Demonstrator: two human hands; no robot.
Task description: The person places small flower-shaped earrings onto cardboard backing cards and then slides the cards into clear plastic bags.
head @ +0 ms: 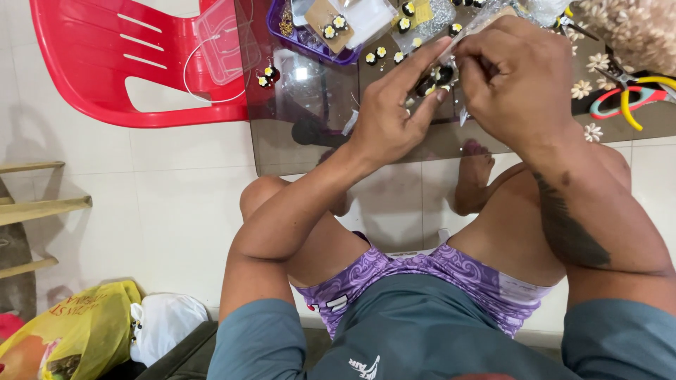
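Note:
My left hand and my right hand meet over a tinted glass table. Both pinch a small clear plastic packet with a pair of black and yellow flower earrings at its lower end. The left thumb and forefinger grip the packet by the earrings. The right fingers hold its upper part. More black and yellow flower earrings lie loose on the glass just beyond the hands.
A purple tray with carded earrings stands at the table's far side. Yellow-handled pliers lie at the right. A red plastic chair stands at left. A yellow bag and a white bag lie on the tiled floor.

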